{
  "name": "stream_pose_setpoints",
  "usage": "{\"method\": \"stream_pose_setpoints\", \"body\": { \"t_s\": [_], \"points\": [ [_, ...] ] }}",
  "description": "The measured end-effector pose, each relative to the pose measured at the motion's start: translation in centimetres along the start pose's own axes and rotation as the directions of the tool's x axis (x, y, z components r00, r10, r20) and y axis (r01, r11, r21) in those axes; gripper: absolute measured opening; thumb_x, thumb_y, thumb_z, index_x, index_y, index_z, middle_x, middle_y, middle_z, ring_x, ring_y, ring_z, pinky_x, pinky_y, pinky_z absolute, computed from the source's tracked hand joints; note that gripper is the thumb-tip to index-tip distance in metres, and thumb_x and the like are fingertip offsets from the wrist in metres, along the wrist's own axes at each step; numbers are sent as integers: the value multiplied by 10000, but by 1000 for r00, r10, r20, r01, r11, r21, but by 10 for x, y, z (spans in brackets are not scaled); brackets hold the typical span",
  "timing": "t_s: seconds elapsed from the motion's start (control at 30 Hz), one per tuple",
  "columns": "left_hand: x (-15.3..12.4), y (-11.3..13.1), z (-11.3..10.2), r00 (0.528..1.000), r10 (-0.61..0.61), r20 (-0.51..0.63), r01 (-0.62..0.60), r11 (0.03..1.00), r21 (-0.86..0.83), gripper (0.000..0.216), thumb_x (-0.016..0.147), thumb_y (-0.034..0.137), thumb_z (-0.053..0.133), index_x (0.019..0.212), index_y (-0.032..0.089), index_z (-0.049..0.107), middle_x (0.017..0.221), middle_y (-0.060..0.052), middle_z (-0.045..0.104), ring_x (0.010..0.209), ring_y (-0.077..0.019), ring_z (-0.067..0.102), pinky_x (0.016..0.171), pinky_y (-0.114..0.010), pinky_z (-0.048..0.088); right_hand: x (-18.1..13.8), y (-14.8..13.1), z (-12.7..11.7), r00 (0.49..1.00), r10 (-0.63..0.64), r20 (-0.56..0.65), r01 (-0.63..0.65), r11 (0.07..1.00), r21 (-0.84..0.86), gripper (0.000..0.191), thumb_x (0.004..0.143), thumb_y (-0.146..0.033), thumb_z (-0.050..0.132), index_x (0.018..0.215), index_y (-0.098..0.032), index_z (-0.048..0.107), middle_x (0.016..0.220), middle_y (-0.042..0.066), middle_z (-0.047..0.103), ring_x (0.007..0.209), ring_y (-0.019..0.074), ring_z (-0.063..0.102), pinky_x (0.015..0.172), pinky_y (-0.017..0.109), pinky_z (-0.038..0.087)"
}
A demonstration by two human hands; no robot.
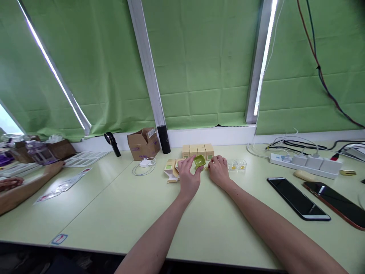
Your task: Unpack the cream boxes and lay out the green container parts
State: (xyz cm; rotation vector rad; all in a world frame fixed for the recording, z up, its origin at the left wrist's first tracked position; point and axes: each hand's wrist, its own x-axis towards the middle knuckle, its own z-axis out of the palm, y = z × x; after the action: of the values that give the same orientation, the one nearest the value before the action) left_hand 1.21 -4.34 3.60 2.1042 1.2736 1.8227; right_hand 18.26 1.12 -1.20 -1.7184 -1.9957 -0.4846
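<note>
Hanging behind everything: green blinds (199, 64). Pale table (128, 217) before you, brown carton (142, 148) back left. Your left hand (188, 179) is partly closed, thumb and fingers pinching; your right hand (219, 171) curls low at the table, can't tell if it grips anything. Row of small tan boxes (196, 150) behind your hands, unfolded box (171, 173) just left, clear tray (237, 165) with yellow bits (233, 167) just right. Green cup (200, 161): tilted, pinched in your left hand, near your right.

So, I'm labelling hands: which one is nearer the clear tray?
Right: the right hand is just left of the clear tray; the left hand is farther left, holding the green container.
</note>
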Motion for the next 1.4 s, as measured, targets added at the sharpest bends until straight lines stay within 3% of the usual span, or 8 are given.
{"method": "stream_pose_setpoints", "body": {
  "t_s": [0.27, 0.5, 0.7, 0.83, 1.0, 1.07, 1.23, 1.4],
  "points": [
    [-1, -2, 1, 1000, -2, 11, 2, 1000, -3, 415, 888, 288, 740, 1295, 235, 676, 1202, -100, 712, 1187, -286, 554, 1050, -485, 468, 0, 0, 0, 999, -8, -36, 9, 1000, 17, 220, 877, -136, 546, 927, -186, 755, 1115, 155, 640, 1141, 312, 409, 987, 437, 268],
    [1, -1, -1, 1000, -28, -6, 28, 999, -45, 427, 886, 289, 734, 1305, 259, 659, 1229, -88, 707, 1169, -278, 558, 1033, -463, 459, -11, -1, -12, 997, 13, -81, -9, 999, 44, 280, 845, -93, 544, 1096, -177, 638, 1115, 144, 609, 1138, 306, 406, 973, 407, 274],
    [3, 4, 0, 986, -165, -4, 161, 967, -197, 278, 912, 344, 689, 1171, 242, 680, 1142, -89, 712, 983, -229, 627, 842, -357, 471, -42, -10, -49, 974, -226, 14, 224, 970, 93, 215, 916, -135, 493, 1100, -185, 592, 1134, 141, 603, 1120, 309, 431, 971, 417, 282],
    [7, 4, 6, 897, -418, 143, 431, 760, -486, 303, 893, 485, 700, 949, 192, 644, 899, -75, 741, 779, -184, 642, 658, -283, 427, -71, -22, -69, 952, -294, 85, 275, 943, 184, 140, 946, -185, 481, 1050, -195, 575, 1062, 121, 639, 1000, 281, 498, 862, 399, 318],
    [10, -2, 6, 690, -502, 522, 678, 196, -708, 319, 915, 452, 696, 951, 143, 628, 998, -172, 779, 707, -166, 642, 613, -273, 451, -89, -29, -75, 944, -245, 219, 175, 939, 298, 79, 977, -229, 469, 1003, -208, 541, 938, 59, 682, 833, 215, 586, 696, 341, 318],
    [11, -3, 4, 626, -498, 600, 712, 53, -700, 280, 956, 394, 645, 954, 115, 649, 1029, -208, 777, 699, -168, 652, 639, -286, 482, -89, -28, -76, 936, -226, 270, 146, 947, 286, 75, 983, -248, 477, 999, -211, 540, 922, 57, 698, 822, 214, 609, 674, 335, 309],
    [12, -3, 3, 564, -523, 639, 726, -54, -686, 279, 1008, 325, 541, 930, 97, 680, 1026, -210, 779, 686, -160, 658, 664, -284, 504, -85, -24, -78, 928, -218, 303, 133, 951, 278, 81, 983, -249, 492, 1017, -211, 555, 946, 63, 725, 861, 218, 648, 687, 327, 330],
    [10, 0, 2, 567, -507, 649, 742, -29, -670, 229, 970, 328, 606, 924, 117, 681, 1021, -198, 781, 673, -161, 643, 626, -281, 488, -86, -23, -80, 922, -243, 301, 152, 943, 295, 100, 984, -246, 493, 1041, -214, 568, 993, 69, 736, 901, 226, 660, 702, 326, 353]
  ]
}}
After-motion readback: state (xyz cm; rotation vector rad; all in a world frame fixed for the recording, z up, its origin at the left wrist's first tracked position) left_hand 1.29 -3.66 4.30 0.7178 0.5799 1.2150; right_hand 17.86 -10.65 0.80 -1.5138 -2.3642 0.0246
